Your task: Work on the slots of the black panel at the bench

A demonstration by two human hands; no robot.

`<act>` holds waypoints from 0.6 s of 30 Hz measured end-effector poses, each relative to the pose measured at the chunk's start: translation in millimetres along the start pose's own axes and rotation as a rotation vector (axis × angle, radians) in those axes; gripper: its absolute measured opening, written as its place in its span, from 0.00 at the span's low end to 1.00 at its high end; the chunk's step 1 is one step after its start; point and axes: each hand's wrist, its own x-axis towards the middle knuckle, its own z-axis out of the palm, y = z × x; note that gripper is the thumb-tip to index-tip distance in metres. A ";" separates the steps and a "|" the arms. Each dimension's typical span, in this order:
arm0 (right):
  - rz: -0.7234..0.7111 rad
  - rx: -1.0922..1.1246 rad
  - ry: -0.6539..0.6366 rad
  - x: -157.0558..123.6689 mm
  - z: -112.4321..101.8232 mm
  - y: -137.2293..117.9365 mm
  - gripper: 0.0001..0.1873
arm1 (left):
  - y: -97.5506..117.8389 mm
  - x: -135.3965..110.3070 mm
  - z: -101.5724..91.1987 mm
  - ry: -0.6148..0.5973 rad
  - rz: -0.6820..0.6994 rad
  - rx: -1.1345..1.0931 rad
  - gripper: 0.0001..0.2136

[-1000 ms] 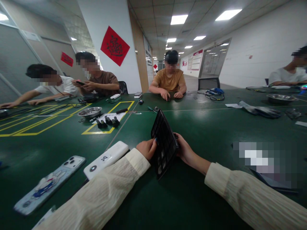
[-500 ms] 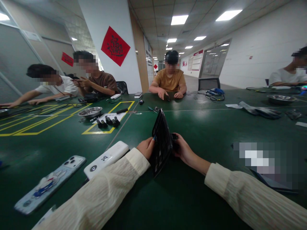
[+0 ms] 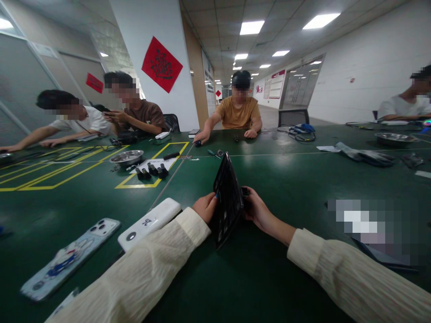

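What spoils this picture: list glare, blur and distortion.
Head view: ceiling panels throw soft glare onto the green table; the wide lens stretches the near sleeves; the black panel between left hand and right hand is sharp; a patch at right is pixelated.

The panel [image 3: 229, 202] held between the left hand [image 3: 204, 207] and right hand [image 3: 257, 210] has swung from a broad slant, with its face leaning right, to stand nearly edge-on and more upright. Across the table [image 3: 289, 179], the person in the orange shirt [image 3: 239, 112], whose hands were both drawn in a second ago, has stretched one arm out to a small black object [image 3: 198, 143].
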 end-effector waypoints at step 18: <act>0.005 -0.021 -0.021 1.6 -2.8 2.6 0.20 | 0.6 -1.4 1.0 0.026 -0.004 -0.081 0.23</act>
